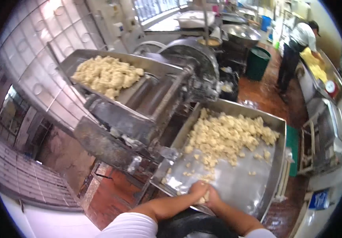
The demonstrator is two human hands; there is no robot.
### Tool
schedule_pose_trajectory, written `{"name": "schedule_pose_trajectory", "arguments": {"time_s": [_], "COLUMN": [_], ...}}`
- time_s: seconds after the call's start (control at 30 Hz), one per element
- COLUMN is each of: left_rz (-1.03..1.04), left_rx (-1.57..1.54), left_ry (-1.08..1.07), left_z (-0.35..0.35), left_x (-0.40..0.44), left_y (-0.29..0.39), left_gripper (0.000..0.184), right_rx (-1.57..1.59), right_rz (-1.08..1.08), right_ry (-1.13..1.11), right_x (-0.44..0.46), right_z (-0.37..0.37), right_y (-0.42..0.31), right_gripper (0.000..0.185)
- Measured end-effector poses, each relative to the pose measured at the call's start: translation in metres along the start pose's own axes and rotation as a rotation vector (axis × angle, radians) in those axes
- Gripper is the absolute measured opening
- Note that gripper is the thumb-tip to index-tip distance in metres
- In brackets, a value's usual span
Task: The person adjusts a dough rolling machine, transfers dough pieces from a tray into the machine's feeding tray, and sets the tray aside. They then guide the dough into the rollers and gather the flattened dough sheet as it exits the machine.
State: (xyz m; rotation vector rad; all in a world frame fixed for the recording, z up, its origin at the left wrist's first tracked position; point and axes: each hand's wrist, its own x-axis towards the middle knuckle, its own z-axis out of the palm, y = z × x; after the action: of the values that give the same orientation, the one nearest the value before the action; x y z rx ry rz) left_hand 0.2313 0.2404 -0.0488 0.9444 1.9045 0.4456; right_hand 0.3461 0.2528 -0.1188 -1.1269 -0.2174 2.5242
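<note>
Over the near edge of a metal tray (242, 186), my left hand (199, 188) and my right hand (214, 197) are pressed together. Both are closed on a lump of pale dough (205, 196), only a little of which shows between them. Farther back in the same tray lies a pile of crumbly dough chunks (226, 135), with small bits scattered toward my hands.
Left of the tray stands a machine with rollers (147, 93) and a steel feed tray holding a dough heap (105, 74). A green bin (257, 65) is behind. At the back right, a person (298, 43) bends over a trough of yellow material (313, 65).
</note>
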Motion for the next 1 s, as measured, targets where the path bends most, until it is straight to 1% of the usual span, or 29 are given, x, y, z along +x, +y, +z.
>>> {"name": "schedule_pose_trajectory", "arguments": {"time_s": [0.03,0.1,0.2,0.3,0.4,0.5,0.53,0.6,0.63,0.7,0.8,0.9,0.93,0.97,1.0], "left_rz": [0.01,0.039,0.242,0.425,0.566,0.718,0.766,0.88,0.948,1.046,1.073,1.07,1.057,1.061,1.036], "left_rx": [-0.028,-0.084,-0.024,-0.088,-0.108,-0.146,-0.137,-0.138,-0.148,-0.205,-0.232,-0.319,-0.367,-0.357,-0.385], "left_ry": [0.006,-0.006,0.104,0.12,0.15,0.19,0.21,0.266,0.302,0.366,0.416,0.525,0.606,0.683,0.747], "left_z": [-0.012,-0.028,-0.035,-0.05,-0.06,-0.077,-0.086,-0.107,-0.121,-0.159,-0.224,-0.308,-0.338,-0.374,-0.409], "left_x": [-0.007,-0.03,-0.037,-0.049,-0.062,-0.077,-0.081,-0.087,-0.089,-0.106,-0.105,-0.101,-0.092,-0.094,-0.092], "left_y": [0.021,0.067,0.106,0.147,0.185,0.22,0.233,0.251,0.26,0.276,0.294,0.298,0.296,0.291,0.283], "left_gripper": [0.04,0.037,0.035,0.034,0.032,0.03,0.03,0.03,0.03,0.031,0.031,0.03,0.028,0.028,0.03], "right_rx": [0.032,0.087,0.084,-0.006,0.018,0.098,0.091,0.069,0.052,0.014,-0.064,-0.17,-0.199,-0.25,-0.245], "right_rz": [-0.055,-0.197,-0.365,-0.555,-0.774,-0.863,-0.881,-0.925,-0.949,-0.998,-1.032,-1.027,-1.003,-0.974,-0.953], "right_ry": [0.005,0.113,0.087,0.299,0.265,0.144,0.137,0.127,0.089,0.017,0.001,-0.285,-0.248,-0.326,-0.237], "right_x": [-0.004,-0.041,-0.079,-0.124,-0.129,-0.144,-0.15,-0.168,-0.176,-0.188,-0.191,-0.161,-0.145,-0.134,-0.138], "right_z": [0.015,0.044,0.079,0.122,0.12,0.135,0.145,0.173,0.192,0.236,0.312,0.392,0.419,0.458,0.507], "right_y": [-0.009,-0.028,-0.061,-0.092,-0.114,-0.143,-0.152,-0.171,-0.179,-0.191,-0.206,-0.229,-0.236,-0.236,-0.219], "right_gripper": [0.045,0.045,0.045,0.044,0.042,0.038,0.038,0.038,0.037,0.037,0.039,0.039,0.039,0.039,0.032]}}
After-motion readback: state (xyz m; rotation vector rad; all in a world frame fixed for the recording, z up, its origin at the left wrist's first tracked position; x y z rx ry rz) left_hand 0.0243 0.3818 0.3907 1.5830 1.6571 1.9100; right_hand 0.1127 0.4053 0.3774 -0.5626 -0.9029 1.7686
